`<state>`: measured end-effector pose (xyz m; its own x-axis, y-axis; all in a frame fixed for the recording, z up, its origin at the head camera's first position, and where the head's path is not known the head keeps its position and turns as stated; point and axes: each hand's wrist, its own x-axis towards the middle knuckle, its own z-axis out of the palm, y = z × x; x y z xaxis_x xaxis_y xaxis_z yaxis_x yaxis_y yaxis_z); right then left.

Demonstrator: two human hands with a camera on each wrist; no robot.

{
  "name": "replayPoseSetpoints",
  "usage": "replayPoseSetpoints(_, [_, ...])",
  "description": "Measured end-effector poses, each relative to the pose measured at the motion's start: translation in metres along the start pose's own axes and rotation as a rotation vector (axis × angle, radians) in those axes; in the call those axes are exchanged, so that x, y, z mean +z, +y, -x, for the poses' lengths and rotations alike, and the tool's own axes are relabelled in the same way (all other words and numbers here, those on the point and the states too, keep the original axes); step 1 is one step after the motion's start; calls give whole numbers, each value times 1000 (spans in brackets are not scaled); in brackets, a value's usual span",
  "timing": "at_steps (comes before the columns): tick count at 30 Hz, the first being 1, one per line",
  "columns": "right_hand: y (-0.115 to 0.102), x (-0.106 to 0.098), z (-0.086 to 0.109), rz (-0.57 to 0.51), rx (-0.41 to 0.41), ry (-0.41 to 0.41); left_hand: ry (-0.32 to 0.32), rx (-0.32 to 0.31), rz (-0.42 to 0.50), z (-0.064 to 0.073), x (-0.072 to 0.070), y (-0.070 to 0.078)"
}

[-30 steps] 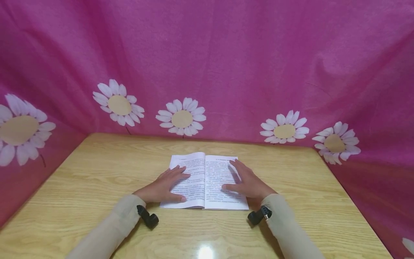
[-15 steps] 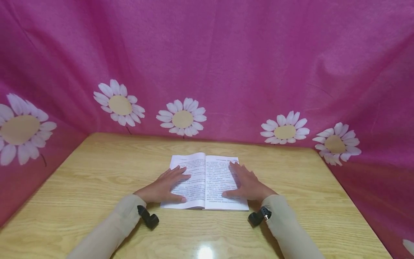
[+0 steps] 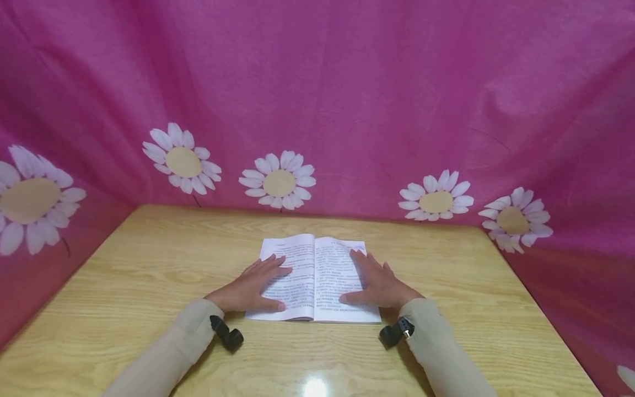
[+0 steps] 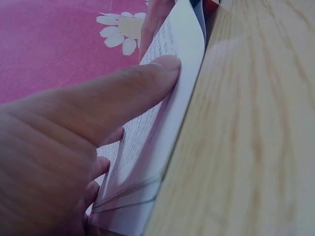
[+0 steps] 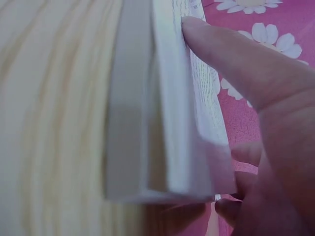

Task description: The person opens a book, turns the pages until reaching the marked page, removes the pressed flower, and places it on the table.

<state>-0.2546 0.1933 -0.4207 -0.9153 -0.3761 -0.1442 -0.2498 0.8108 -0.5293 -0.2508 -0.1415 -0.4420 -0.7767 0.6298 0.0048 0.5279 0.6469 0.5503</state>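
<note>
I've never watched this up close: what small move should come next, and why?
Perhaps the left hand should press lightly towards the spine: the book lies open, its left page bows up there, and that hand is spread over it.

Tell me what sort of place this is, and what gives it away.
Probably a makeshift tabletop recording booth: pink flower-print cloth hangs along the back and both sides of a wood-grain table, and small black devices sit at both sleeve cuffs.
</note>
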Motion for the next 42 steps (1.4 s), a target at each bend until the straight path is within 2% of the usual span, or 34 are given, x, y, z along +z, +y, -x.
replayPoseSetpoints(7, [-3, 0, -1, 8, 43, 4, -2, 6, 8, 1, -1, 0])
replayPoseSetpoints(12, [-6, 1, -1, -19, 37, 13, 2, 24, 6, 1, -2, 1])
replayPoseSetpoints(17, [-10, 1, 0, -55, 19, -4, 4, 11, 2, 1, -1, 1])
replayPoseSetpoints(24, [-14, 1, 0, -187, 50, 2, 6, 17, 2, 1, -2, 1])
replayPoseSetpoints(31, [-14, 2, -1, -430, -24, 74, 9, 33, 8, 2, -3, 3])
replayPoseSetpoints(37, [-13, 2, -2, -464, -105, 156, 10, 33, 9, 1, -2, 1])
replayPoseSetpoints(42, [-16, 2, -1, -555, -117, 205, 11, 33, 4, 1, -1, -2])
